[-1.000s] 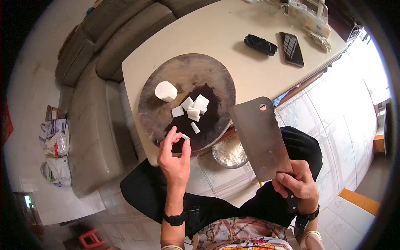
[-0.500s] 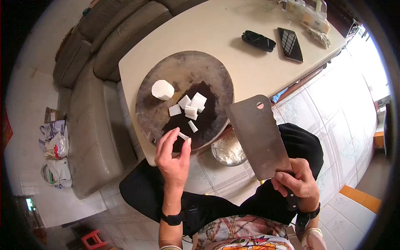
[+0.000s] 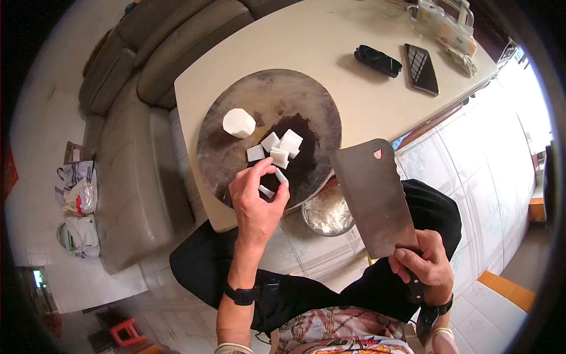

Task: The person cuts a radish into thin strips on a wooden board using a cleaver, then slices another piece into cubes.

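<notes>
My left hand (image 3: 258, 197) reaches over the round wooden board (image 3: 224, 168), its thumb and fingertips apart on either side of a small white piece (image 3: 280, 175). Another white strip (image 3: 266, 192) lies between that thumb and the palm side. Just beyond the fingertips sits a loose pile of white slices (image 3: 290, 143), with a thick white chunk (image 3: 239, 123) farther left. In my right hand (image 3: 425, 265) is the handle of a large cleaver (image 3: 375, 197), its broad blade raised clear of the board.
A metal bowl of white shreds (image 3: 328, 213) stands below the board's edge. On the cream table (image 3: 306, 35) lie a black case (image 3: 378, 61) and a phone (image 3: 421, 69), near a clear jug and a packet. A grey sofa (image 3: 130, 183) and bags (image 3: 78, 206) are left.
My left hand has moved up and right, from the lower strip to the piece near the pile. The cleaver stays in my right hand. The view has shifted slightly.
</notes>
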The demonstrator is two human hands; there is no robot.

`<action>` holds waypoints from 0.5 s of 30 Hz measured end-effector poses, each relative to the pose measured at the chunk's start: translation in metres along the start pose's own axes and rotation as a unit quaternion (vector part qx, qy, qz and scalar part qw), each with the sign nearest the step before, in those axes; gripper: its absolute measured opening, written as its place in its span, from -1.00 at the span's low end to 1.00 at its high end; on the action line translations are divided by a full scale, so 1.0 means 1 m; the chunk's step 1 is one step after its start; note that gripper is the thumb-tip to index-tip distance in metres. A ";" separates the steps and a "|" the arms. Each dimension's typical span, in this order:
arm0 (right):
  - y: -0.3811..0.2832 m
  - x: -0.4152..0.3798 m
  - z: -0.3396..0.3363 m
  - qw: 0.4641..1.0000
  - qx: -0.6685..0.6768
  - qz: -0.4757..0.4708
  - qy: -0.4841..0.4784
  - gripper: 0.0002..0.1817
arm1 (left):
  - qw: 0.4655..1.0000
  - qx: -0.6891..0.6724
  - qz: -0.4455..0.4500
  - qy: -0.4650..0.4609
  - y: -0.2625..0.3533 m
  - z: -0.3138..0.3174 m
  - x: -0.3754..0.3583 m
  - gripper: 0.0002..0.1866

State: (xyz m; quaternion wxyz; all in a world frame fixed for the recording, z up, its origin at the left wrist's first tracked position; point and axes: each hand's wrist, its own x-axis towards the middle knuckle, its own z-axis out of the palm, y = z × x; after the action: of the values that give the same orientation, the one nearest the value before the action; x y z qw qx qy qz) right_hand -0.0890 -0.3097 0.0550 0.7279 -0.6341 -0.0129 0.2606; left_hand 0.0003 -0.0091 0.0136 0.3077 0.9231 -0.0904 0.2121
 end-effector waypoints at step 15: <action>0.001 0.000 0.001 1.000 -0.002 0.000 0.000 -0.74 | 0.994 0.097 0.043 -0.029 -0.003 -0.007 0.003 -0.77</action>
State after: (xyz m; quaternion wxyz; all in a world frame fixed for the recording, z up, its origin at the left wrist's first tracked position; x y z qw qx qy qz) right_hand -0.0897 -0.3089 0.0538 0.7265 -0.6357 -0.0133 0.2606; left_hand 0.0018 -0.0031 0.0186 0.2046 0.9496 -0.1175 0.2062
